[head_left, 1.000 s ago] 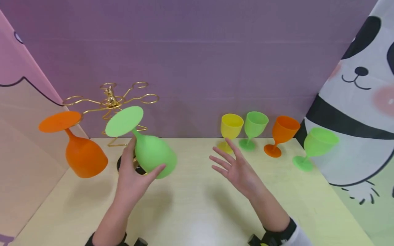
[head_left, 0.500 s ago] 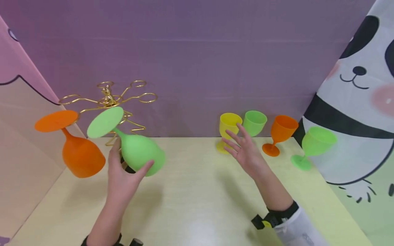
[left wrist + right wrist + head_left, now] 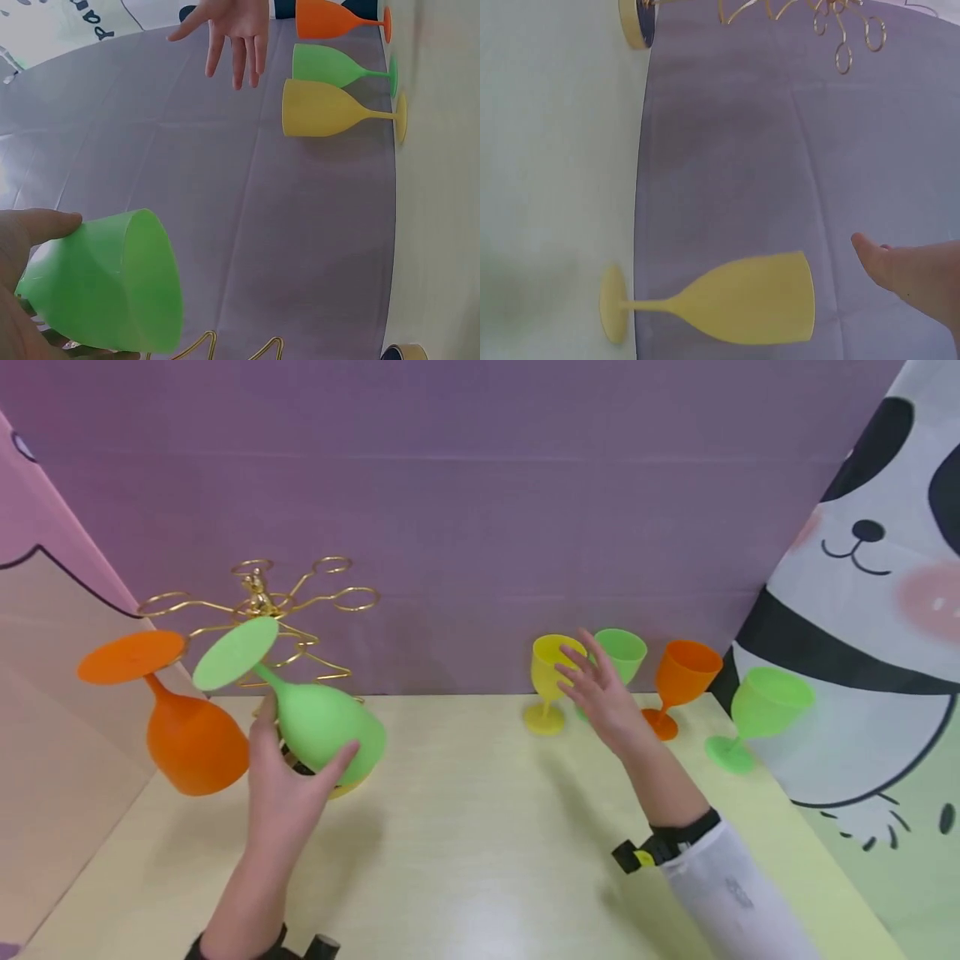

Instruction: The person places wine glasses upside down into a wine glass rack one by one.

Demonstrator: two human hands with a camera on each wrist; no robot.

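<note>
Two risks are showing in the head view: the left hand is gripping an upturned green goblet beside the gold wire rack, where its foot could knock the hanging orange goblet; the right hand, fingers spread, could be tipping the yellow goblet on the worktop. The left wrist view is showing the green goblet's bowl empty. In the right wrist view the yellow goblet is looking empty too.

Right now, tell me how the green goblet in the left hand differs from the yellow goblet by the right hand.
The green goblet is held upside down and tilted, gripped by the left hand; the yellow goblet stands upright on the table, ungripped, with the right hand open beside it. Both share one stemmed shape.
</note>
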